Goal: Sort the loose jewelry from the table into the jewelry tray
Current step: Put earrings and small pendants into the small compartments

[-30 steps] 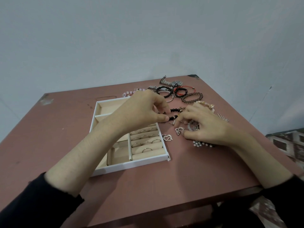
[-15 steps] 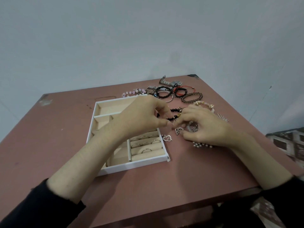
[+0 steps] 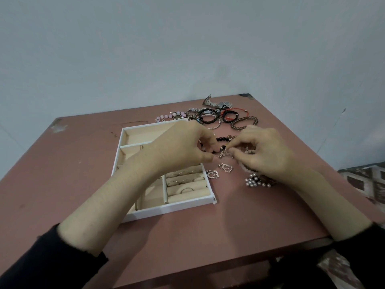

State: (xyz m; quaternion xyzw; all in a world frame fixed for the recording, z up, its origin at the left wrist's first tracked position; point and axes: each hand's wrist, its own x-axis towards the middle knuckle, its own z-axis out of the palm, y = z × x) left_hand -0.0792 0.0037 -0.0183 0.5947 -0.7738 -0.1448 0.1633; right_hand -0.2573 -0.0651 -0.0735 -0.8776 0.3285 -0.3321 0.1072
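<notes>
**Both hands pinch a small charm beside the tray**

The left hand (image 3: pixel 183 149) reaches across the jewelry tray (image 3: pixel 173 208), fingers curled, thumb and forefinger closed on a small silver charm (image 3: pixel 223 153). The right hand (image 3: pixel 264 153) meets it from the other side, fingertips pinched on the same piece. Black beads (image 3: pixel 221 139) show between them; whether they are attached I cannot tell.

The white tray has cream compartments; rings (image 3: pixel 185 189) sit in the near-right slots. Two heart pendants (image 3: pixel 227 167) and a pearl cluster (image 3: pixel 255 182) lie just right of it, bracelets (image 3: pixel 244 122) and a watch (image 3: pixel 218 104) farther back on the pinkish-brown tabletop (image 3: pixel 229 226), against a pale wall (image 3: pixel 166 49).
</notes>
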